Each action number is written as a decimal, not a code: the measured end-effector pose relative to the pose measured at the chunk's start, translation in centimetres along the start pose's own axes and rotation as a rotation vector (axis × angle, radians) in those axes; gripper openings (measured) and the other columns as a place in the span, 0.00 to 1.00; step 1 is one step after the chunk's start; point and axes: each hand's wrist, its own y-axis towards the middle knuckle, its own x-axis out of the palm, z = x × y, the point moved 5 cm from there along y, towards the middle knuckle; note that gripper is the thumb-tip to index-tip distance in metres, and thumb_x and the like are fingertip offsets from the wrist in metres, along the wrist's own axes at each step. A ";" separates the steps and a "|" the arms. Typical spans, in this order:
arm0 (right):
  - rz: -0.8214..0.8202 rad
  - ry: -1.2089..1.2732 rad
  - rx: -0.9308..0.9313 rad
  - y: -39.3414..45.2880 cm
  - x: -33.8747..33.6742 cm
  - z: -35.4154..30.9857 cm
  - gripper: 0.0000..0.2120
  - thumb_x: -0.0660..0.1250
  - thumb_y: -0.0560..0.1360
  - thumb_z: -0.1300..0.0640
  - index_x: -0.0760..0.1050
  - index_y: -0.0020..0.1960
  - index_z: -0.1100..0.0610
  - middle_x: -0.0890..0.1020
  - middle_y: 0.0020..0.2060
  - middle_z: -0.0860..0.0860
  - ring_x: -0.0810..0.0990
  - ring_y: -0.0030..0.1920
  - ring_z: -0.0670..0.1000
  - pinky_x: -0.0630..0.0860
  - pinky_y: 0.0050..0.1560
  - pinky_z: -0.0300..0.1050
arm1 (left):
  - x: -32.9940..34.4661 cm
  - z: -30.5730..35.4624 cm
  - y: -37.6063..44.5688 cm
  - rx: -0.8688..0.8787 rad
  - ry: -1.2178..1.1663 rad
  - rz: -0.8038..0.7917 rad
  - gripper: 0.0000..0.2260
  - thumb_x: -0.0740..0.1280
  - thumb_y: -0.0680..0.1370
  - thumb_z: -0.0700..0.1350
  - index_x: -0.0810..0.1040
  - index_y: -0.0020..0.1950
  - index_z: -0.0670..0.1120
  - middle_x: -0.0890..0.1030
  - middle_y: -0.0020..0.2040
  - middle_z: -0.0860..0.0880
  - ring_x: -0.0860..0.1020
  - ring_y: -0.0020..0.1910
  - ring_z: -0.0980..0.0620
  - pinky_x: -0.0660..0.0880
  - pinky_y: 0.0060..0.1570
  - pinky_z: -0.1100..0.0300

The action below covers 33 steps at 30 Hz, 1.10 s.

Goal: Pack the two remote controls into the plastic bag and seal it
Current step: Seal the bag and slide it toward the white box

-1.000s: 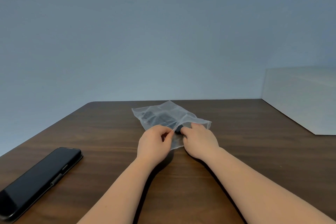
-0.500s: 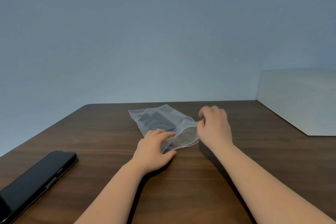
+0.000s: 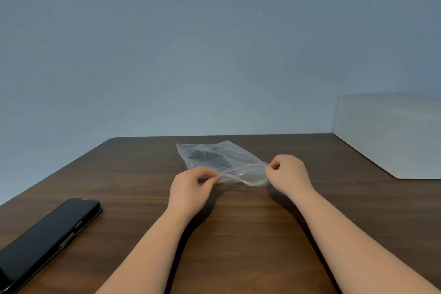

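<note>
A clear plastic bag (image 3: pixel 241 157) with a thin red zip line lies on the dark wooden table (image 3: pixel 238 222). Dark remote shapes (image 3: pixel 210 157) show through its far half; I cannot tell them apart. My left hand (image 3: pixel 191 188) pinches the left end of the bag's near edge. My right hand (image 3: pixel 288 174) pinches the right end of that edge. The edge is stretched between the two hands, slightly lifted off the table.
A black phone (image 3: pixel 45 238) lies at the table's near left corner. A white box (image 3: pixel 391 133) stands at the right, behind the table's edge. A plain blue-grey wall rises behind the table.
Both hands were together at the middle of the bag's near edge. They have moved apart to its two ends, and the edge is now pulled taut between them.
</note>
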 end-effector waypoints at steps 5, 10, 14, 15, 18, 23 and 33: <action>0.182 -0.149 -0.106 -0.8 -4.3 -1.6 0.18 0.58 0.73 0.53 0.66 0.26 0.58 0.72 0.32 0.52 0.69 0.41 0.55 0.66 0.36 0.46 | -0.2 0.9 -0.2 -0.051 -0.283 -0.026 0.05 0.72 0.72 0.44 0.83 0.39 0.54 0.83 0.34 0.59 0.81 0.37 0.61 0.73 0.32 0.78; 0.169 -0.151 -0.369 -1.9 -4.4 -4.5 0.14 0.59 0.76 0.44 0.80 0.51 0.49 0.82 0.51 0.45 0.74 0.57 0.51 0.69 0.56 0.50 | 0.4 1.5 -0.5 -0.030 -0.302 -0.092 0.04 0.72 0.72 0.43 0.84 0.40 0.53 0.84 0.35 0.57 0.82 0.39 0.49 0.76 0.30 0.72; -0.054 -0.280 -0.552 -3.4 -1.4 -6.8 0.21 0.58 0.75 0.36 0.75 0.63 0.45 0.79 0.60 0.44 0.70 0.65 0.49 0.63 0.65 0.53 | 0.1 1.2 -0.2 -0.024 -0.300 -0.038 0.06 0.73 0.70 0.44 0.82 0.43 0.55 0.85 0.36 0.53 0.83 0.38 0.54 0.78 0.35 0.70; -0.076 -0.281 -0.553 -3.6 -1.0 -7.0 0.22 0.57 0.75 0.35 0.75 0.63 0.44 0.79 0.60 0.45 0.69 0.65 0.49 0.62 0.65 0.53 | 0.0 1.1 -0.1 -0.011 -0.302 -0.022 0.06 0.73 0.70 0.44 0.82 0.41 0.55 0.85 0.35 0.52 0.83 0.38 0.55 0.78 0.36 0.69; -0.064 -0.225 -0.566 -3.9 -1.0 -7.6 0.22 0.58 0.74 0.34 0.74 0.63 0.43 0.78 0.60 0.44 0.68 0.65 0.49 0.61 0.64 0.52 | -0.2 1.2 -0.1 0.018 -0.303 -0.010 0.04 0.72 0.71 0.44 0.84 0.37 0.53 0.85 0.33 0.51 0.82 0.36 0.57 0.78 0.38 0.69; -0.020 -0.246 -0.602 -4.1 -1.2 -7.9 0.25 0.62 0.74 0.38 0.67 0.69 0.43 0.72 0.67 0.43 0.62 0.70 0.47 0.57 0.66 0.51 | 0.1 1.1 -0.1 0.009 -0.310 -0.031 0.05 0.72 0.71 0.44 0.85 0.36 0.50 0.85 0.35 0.50 0.81 0.36 0.57 0.79 0.40 0.63; -0.092 -0.062 -0.469 -3.2 -1.1 -7.0 0.09 0.65 0.76 0.45 0.81 0.53 0.44 0.83 0.49 0.43 0.70 0.59 0.47 0.61 0.59 0.50 | -0.2 1.0 -0.2 -0.051 -0.331 -0.048 0.04 0.73 0.70 0.44 0.84 0.36 0.53 0.86 0.35 0.52 0.82 0.37 0.58 0.77 0.42 0.62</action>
